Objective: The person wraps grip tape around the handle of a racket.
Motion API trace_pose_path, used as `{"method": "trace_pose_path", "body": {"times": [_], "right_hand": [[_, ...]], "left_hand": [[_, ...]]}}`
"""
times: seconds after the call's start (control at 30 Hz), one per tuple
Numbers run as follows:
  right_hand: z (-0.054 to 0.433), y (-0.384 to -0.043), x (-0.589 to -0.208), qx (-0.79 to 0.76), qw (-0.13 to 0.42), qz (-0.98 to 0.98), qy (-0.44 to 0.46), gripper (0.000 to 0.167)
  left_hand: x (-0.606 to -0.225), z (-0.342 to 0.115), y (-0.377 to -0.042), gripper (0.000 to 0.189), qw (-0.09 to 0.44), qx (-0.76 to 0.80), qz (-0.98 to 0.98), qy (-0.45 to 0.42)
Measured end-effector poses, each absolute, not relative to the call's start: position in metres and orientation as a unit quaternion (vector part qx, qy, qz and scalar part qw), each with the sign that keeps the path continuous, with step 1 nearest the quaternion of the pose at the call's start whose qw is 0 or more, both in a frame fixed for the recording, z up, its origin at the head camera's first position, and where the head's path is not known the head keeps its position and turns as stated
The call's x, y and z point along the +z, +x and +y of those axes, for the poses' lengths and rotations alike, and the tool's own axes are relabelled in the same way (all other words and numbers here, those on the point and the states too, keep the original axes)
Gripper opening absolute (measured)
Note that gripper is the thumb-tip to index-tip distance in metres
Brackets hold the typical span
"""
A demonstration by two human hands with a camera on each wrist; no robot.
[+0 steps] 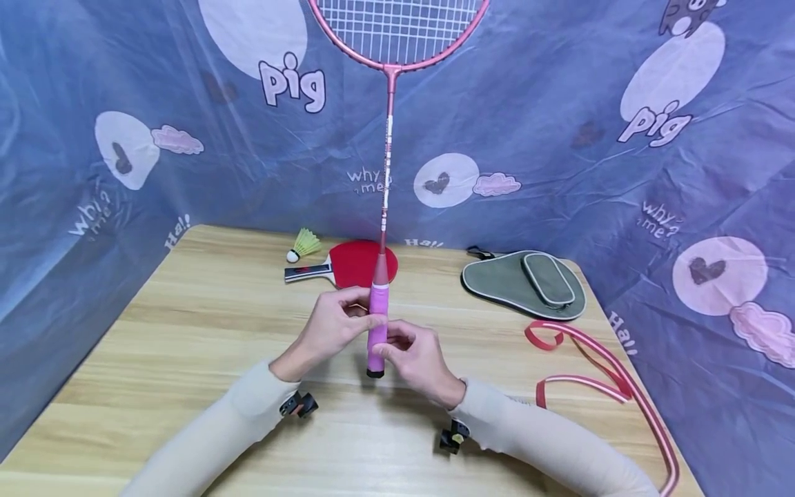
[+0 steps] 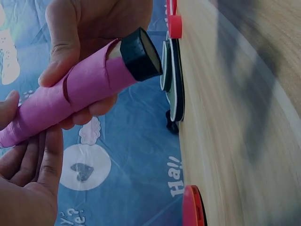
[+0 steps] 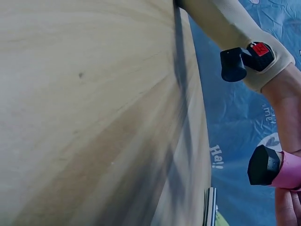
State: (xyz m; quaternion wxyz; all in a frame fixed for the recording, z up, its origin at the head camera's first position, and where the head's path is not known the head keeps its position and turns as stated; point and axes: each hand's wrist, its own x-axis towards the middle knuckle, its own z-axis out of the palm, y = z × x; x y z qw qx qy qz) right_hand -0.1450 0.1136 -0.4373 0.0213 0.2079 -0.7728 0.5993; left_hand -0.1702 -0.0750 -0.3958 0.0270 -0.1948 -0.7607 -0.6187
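A pink badminton racket (image 1: 390,90) stands upright over the table, its strung head cut off by the top of the head view. Both hands hold its purple-pink wrapped handle (image 1: 378,307). My left hand (image 1: 332,324) grips the upper part from the left, thumb across the front. Lower down, my right hand (image 1: 419,355) pinches the handle from the right, just above the black end cap (image 2: 141,55). In the left wrist view the wrap lies in overlapping turns, with a small pale patch of bare handle next to the cap.
Behind the hands on the wooden table (image 1: 205,310) lie a red table tennis bat (image 1: 354,264) and a yellow shuttlecock (image 1: 304,245). To the right are a green bat case (image 1: 503,281) and a long red-and-pink strip (image 1: 642,386), curled at its far end. Patterned blue cloth (image 1: 546,124) hangs around the table.
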Motion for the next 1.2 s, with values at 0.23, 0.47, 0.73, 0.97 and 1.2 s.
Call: {"method": "trace_pose_path", "body": {"times": [0.23, 0.47, 0.73, 0.97, 1.2], "right_hand": [[0.118, -0.146, -0.438, 0.591, 0.016, -0.783, 0.192, 0.033], [0.116, -0.15, -0.437, 0.599, 0.005, -0.782, 0.172, 0.031], [0.114, -0.153, -0.434, 0.603, 0.007, -0.778, 0.174, 0.031], [0.113, -0.157, -0.433, 0.598, 0.025, -0.777, 0.192, 0.03], [0.112, -0.157, -0.432, 0.6, 0.02, -0.778, 0.185, 0.03]], "left_hand": [[-0.397, -0.072, -0.173, 0.034, 0.024, -0.59, -0.785, -0.187], [-0.395, -0.073, -0.177, 0.034, 0.014, -0.592, -0.786, -0.179], [-0.396, -0.076, -0.183, 0.032, 0.008, -0.615, -0.77, -0.171], [-0.397, -0.075, -0.184, 0.03, 0.009, -0.631, -0.757, -0.166], [-0.399, -0.074, -0.183, 0.03, 0.033, -0.634, -0.749, -0.19]]}}
